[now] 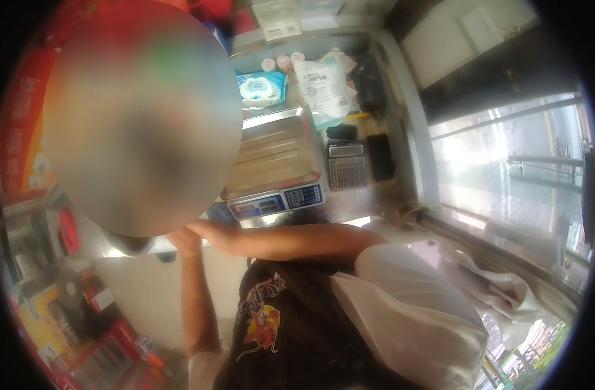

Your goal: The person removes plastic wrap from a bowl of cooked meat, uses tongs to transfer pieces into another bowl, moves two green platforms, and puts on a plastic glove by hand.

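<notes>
A large blurred disc covers the upper left of the head view and hides the fingers of both hands. My left hand (184, 242) shows only its back and wrist at the disc's lower edge. Close against it, my right hand (213, 234) reaches in from the right, its fingers also hidden. Whether either hand holds something cannot be seen. To their left, the rounded underside of a dark vessel (130, 245) shows below the disc. Beyond my right forearm stands an electronic price scale (278, 151) with a bare metal pan. A desk calculator (347, 168) lies to its right.
A pack of wet wipes (264, 90), several small round tubs (282, 62) and a white plastic packet (324, 87) lie behind the scale. A dark phone-like slab (380, 158) is beside the calculator. Windows (507, 146) line the right. Boxes (105, 358) stand low at left.
</notes>
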Demonstrator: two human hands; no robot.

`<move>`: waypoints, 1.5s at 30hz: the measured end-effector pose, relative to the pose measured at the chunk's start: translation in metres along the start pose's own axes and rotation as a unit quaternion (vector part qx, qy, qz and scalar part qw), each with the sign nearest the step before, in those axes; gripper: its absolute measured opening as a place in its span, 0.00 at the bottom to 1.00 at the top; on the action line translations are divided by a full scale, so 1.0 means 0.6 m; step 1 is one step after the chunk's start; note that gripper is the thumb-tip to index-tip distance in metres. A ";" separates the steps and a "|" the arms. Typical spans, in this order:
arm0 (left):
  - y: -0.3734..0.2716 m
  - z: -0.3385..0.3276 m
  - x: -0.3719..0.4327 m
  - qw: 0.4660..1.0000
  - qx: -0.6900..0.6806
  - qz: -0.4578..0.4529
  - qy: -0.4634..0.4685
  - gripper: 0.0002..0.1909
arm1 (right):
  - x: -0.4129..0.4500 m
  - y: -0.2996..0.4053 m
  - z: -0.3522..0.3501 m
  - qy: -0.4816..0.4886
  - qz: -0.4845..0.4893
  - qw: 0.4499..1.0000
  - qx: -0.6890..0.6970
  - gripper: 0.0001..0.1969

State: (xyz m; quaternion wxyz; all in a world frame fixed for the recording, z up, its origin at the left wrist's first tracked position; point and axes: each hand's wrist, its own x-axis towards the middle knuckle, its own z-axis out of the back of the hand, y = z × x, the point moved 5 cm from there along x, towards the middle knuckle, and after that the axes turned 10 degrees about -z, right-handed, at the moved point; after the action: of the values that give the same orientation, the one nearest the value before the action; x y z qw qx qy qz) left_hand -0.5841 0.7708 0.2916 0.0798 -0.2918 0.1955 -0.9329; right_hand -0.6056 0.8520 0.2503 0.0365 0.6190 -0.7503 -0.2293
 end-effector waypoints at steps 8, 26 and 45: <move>0.168 0.085 -0.291 0.945 0.014 0.320 0.065 0.12 | -0.103 0.391 0.300 -0.508 0.324 0.584 -0.544 0.22; 0.025 0.036 -0.349 0.881 -0.236 0.403 0.073 0.08 | -0.199 0.501 0.542 -0.621 0.124 0.328 -0.701 0.23; -0.101 -0.162 0.058 0.564 -0.714 0.394 0.129 0.18 | -0.235 0.235 0.099 -0.336 0.215 0.873 -0.281 0.24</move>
State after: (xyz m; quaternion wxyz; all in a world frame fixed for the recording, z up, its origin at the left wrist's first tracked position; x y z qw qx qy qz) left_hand -0.6704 0.8478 0.2613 0.1795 -0.0240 0.9014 -0.3932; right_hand -0.7216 1.0211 0.2848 0.0031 0.2916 -0.7356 -0.6115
